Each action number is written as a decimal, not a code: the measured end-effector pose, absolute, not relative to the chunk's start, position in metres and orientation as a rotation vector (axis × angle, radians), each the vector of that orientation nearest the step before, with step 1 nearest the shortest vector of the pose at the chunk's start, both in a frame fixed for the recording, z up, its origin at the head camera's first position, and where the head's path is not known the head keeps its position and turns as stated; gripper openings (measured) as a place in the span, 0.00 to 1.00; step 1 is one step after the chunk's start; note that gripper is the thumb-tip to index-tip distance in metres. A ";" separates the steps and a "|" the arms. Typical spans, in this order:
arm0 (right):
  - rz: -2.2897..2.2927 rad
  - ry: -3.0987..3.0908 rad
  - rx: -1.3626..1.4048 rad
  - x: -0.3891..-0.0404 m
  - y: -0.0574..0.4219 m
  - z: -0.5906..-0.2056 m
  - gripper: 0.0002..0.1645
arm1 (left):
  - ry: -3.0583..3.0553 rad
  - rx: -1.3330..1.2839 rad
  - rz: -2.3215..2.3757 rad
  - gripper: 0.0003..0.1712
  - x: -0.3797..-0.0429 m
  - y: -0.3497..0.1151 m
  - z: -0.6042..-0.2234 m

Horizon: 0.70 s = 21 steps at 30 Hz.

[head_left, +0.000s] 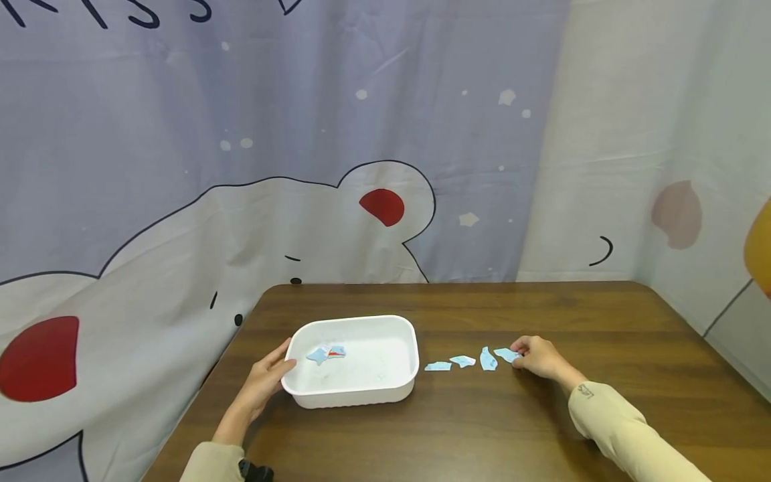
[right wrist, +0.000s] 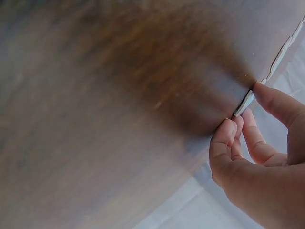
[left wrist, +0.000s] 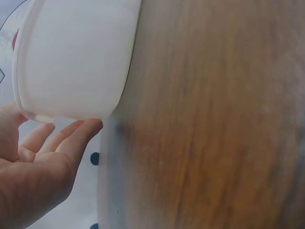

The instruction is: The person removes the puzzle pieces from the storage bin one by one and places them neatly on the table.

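At the left end of a white plastic tub [head_left: 355, 399], my left hand [head_left: 262, 383] grips the rim. Its thumb lies over the edge, and in the left wrist view the fingers [left wrist: 86, 131] reach along the outer wall. Right of the tub runs a row of light-blue torn paper scraps [head_left: 488, 360] with jagged edges. My right hand [head_left: 542, 359] pinches the right end of the last paper scrap [head_left: 504, 353] between thumb and fingers, low over the table. Inside the tub, toward its left, lie a light-blue scrap [head_left: 316, 356] and another with a red mark [head_left: 337, 351].
The brown wooden table [head_left: 470, 428] has rounded far corners. A printed curtain [head_left: 470, 147] hangs right behind its back edge and along both sides. A dark band [head_left: 255, 471] sits on my left wrist.
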State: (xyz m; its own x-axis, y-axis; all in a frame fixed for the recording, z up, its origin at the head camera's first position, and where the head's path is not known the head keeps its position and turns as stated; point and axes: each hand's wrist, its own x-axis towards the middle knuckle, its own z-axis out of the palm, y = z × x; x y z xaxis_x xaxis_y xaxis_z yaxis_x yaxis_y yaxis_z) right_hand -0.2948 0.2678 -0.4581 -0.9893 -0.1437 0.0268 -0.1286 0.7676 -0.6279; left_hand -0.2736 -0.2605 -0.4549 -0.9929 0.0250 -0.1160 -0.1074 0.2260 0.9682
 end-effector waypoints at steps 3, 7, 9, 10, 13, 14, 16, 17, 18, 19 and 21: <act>-1.037 2.939 -0.222 -0.294 0.268 -0.458 0.17 | 2.367 -0.073 1.898 0.35 -0.274 -0.261 -0.455; -1.033 2.950 -0.237 -0.292 0.267 -0.457 0.16 | 2.363 -0.069 1.899 0.35 -0.273 -0.261 -0.455; -1.025 2.957 -0.240 -0.292 0.268 -0.457 0.16 | 2.363 -0.068 1.900 0.35 -0.273 -0.261 -0.455; -1.018 2.960 -0.243 -0.292 0.268 -0.457 0.16 | 2.363 -0.066 1.899 0.35 -0.273 -0.261 -0.456; -1.005 2.971 -0.242 -0.291 0.268 -0.457 0.16 | 2.360 -0.061 1.900 0.35 -0.274 -0.262 -0.456; -1.001 2.973 -0.244 -0.290 0.268 -0.457 0.16 | 2.358 -0.060 1.901 0.35 -0.274 -0.262 -0.456; -1.003 2.973 -0.243 -0.289 0.268 -0.457 0.16 | 2.353 -0.057 1.900 0.35 -0.274 -0.262 -0.456; -1.005 2.975 -0.242 -0.289 0.268 -0.457 0.16 | 2.350 -0.057 1.903 0.35 -0.274 -0.262 -0.456; -1.003 2.975 -0.247 -0.289 0.268 -0.457 0.15 | 2.348 -0.057 1.904 0.35 -0.274 -0.262 -0.456; -1.002 2.976 -0.252 -0.289 0.269 -0.457 0.15 | 2.347 -0.058 1.906 0.35 -0.274 -0.262 -0.455; -0.995 2.983 -0.261 -0.289 0.269 -0.457 0.15 | 2.345 -0.057 1.910 0.35 -0.274 -0.261 -0.454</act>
State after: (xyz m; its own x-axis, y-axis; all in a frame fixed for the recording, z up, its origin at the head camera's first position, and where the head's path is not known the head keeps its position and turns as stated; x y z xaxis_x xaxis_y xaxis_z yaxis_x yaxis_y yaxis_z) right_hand -0.2888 0.2687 -0.4573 -0.9862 -0.1522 0.0656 -0.1611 0.7876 -0.5947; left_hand -0.2738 -0.2613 -0.4542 -0.9925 0.0449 -0.1141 -0.1027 0.2046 0.9735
